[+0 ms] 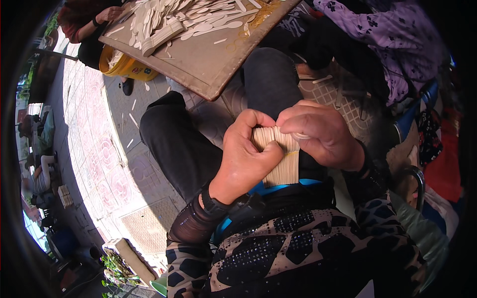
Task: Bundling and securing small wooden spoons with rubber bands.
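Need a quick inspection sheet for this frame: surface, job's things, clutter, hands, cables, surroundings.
Surface: brown flat board at the top, resting near the person's knees in dark trousers; patterned paving below.
Job's things: bundle of pale flat wooden sticks, held upright over the lap, a thin yellow band around it.
Clutter: heap of pale wooden spoon-shaped sticks on the board; stray sticks on the paving; yellow plastic bucket beside the board.
Hands: left hand wraps the bundle's left side; right hand closes its fingers over the top end.
Cables: nothing seen.
Surroundings: a person in a purple floral garment at upper right; another person's arm at upper left.
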Action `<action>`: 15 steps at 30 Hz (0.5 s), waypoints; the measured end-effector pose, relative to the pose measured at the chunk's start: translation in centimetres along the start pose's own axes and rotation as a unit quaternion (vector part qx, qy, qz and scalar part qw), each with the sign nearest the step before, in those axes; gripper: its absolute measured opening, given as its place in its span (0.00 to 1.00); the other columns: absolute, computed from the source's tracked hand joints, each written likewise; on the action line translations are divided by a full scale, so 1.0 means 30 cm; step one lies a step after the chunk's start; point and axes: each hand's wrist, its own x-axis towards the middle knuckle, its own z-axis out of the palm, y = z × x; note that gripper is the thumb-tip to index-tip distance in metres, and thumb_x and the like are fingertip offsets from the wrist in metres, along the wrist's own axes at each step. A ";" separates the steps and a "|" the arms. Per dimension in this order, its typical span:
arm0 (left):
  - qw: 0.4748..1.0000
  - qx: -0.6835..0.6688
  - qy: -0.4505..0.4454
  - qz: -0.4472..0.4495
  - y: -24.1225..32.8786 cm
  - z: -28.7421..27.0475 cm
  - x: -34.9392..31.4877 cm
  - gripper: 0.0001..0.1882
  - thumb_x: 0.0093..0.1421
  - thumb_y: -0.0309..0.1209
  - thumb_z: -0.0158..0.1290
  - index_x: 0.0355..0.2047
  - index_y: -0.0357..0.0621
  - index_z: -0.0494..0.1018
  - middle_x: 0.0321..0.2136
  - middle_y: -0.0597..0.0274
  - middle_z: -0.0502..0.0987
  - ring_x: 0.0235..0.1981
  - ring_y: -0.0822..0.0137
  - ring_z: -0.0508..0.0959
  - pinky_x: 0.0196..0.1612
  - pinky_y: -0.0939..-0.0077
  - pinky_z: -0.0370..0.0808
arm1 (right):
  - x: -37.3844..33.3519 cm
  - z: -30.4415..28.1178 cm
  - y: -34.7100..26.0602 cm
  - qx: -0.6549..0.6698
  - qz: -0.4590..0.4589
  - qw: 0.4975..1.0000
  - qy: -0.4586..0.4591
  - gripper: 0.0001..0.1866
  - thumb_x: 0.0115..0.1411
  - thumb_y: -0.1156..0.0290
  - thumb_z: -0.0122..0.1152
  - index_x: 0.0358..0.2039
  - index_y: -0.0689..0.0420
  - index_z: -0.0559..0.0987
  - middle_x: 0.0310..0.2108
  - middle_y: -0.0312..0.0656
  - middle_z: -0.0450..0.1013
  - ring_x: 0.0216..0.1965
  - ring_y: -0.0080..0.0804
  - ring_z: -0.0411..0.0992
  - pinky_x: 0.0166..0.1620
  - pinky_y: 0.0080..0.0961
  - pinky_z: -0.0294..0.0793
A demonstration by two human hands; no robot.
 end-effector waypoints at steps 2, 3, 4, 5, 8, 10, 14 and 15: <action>1.000 0.011 0.003 0.003 -0.002 -0.002 -0.001 0.12 0.49 0.18 0.48 0.37 0.37 0.69 0.26 0.73 0.69 0.25 0.86 0.65 0.27 0.90 0.62 | -0.001 -0.003 -0.003 -0.006 0.007 1.000 -0.001 0.12 0.49 0.82 0.53 0.36 0.60 0.75 0.34 0.47 0.75 0.31 0.42 0.73 0.35 0.31 0.71; 1.000 0.022 0.008 0.005 -0.003 -0.002 -0.001 0.12 0.49 0.18 0.48 0.36 0.37 0.69 0.26 0.73 0.69 0.25 0.86 0.65 0.27 0.91 0.61 | -0.001 -0.004 -0.003 -0.010 0.014 1.000 -0.002 0.12 0.49 0.83 0.53 0.36 0.61 0.75 0.34 0.47 0.75 0.32 0.42 0.73 0.35 0.31 0.72; 1.000 0.022 0.008 0.005 -0.001 -0.001 -0.002 0.12 0.49 0.18 0.48 0.36 0.37 0.69 0.26 0.73 0.69 0.25 0.86 0.65 0.27 0.91 0.61 | 0.000 -0.004 -0.003 -0.010 0.014 1.000 -0.002 0.12 0.49 0.83 0.53 0.36 0.61 0.75 0.34 0.47 0.75 0.32 0.42 0.73 0.35 0.31 0.72; 1.000 0.018 0.009 -0.005 0.004 0.001 -0.002 0.12 0.49 0.18 0.48 0.36 0.37 0.69 0.26 0.73 0.69 0.25 0.86 0.65 0.27 0.91 0.61 | 0.001 -0.003 -0.004 -0.010 0.017 1.000 0.005 0.11 0.50 0.83 0.52 0.36 0.62 0.76 0.34 0.48 0.75 0.31 0.42 0.74 0.35 0.30 0.72; 1.000 0.026 0.011 -0.011 0.011 0.011 -0.001 0.12 0.48 0.19 0.49 0.35 0.37 0.69 0.27 0.73 0.69 0.25 0.86 0.64 0.27 0.91 0.62 | 0.003 -0.012 -0.018 -0.027 0.041 0.998 0.044 0.09 0.51 0.83 0.53 0.35 0.63 0.76 0.29 0.47 0.74 0.28 0.40 0.74 0.34 0.27 0.72; 0.999 0.040 0.017 -0.009 0.011 0.011 -0.001 0.12 0.48 0.19 0.49 0.35 0.37 0.69 0.27 0.73 0.69 0.25 0.86 0.64 0.27 0.91 0.62 | 0.014 -0.024 -0.029 -0.040 0.060 0.995 0.074 0.09 0.51 0.83 0.53 0.34 0.64 0.75 0.26 0.46 0.73 0.26 0.39 0.73 0.32 0.26 0.73; 0.999 0.045 0.021 -0.009 0.015 0.010 -0.003 0.12 0.46 0.19 0.49 0.34 0.37 0.68 0.26 0.73 0.68 0.25 0.86 0.64 0.27 0.90 0.62 | 0.048 -0.079 -0.072 0.003 0.137 0.972 0.188 0.06 0.54 0.81 0.54 0.31 0.63 0.78 0.23 0.38 0.74 0.23 0.20 0.70 0.29 0.16 0.69; 0.999 0.041 0.016 -0.011 0.020 0.014 0.000 0.12 0.46 0.19 0.49 0.33 0.37 0.68 0.25 0.73 0.68 0.25 0.86 0.64 0.27 0.90 0.62 | 0.057 -0.104 -0.092 0.073 0.166 0.956 0.229 0.05 0.55 0.78 0.54 0.30 0.62 0.78 0.23 0.38 0.74 0.22 0.19 0.69 0.28 0.15 0.68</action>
